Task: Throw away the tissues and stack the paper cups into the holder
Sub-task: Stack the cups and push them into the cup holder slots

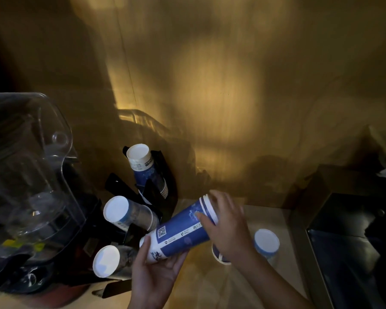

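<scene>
Dim scene, warm wood wall (210,74) behind a pale counter (210,286). Far left, a big clear plastic container (31,163), contents too dark to read. Right side, a dark box-like unit (348,230), maybe a bin, can't tell. No tissues clearly visible; something pale at the far right edge is too blurred to call.

Black cup holder (163,175) stands at the wall beside the clear container, with angled slots. Three slots loaded: top cup stack (143,166), middle cup stack (125,212), lower cup stack (106,260), all showing white bottoms toward the camera.

Held stack of blue paper cups (183,230) lies tilted in the air in front of the holder, bottom end low left, rims up right. Left hand (156,275) cups the bottom end from below, grip partly closed round it. Right hand (227,228) wraps the rim end, fingers curled over the top, grip closed on the stack.

One loose cup (266,243) sits upside down on the counter, just right of the right forearm. Another cup (220,257) is mostly hidden under that hand.

Handling judgement: cups are light, thin-walled, crush easily, and nested ones can slide apart. Best to support both ends as now, gentle squeeze only, and steer the bottom end into a free slot.
</scene>
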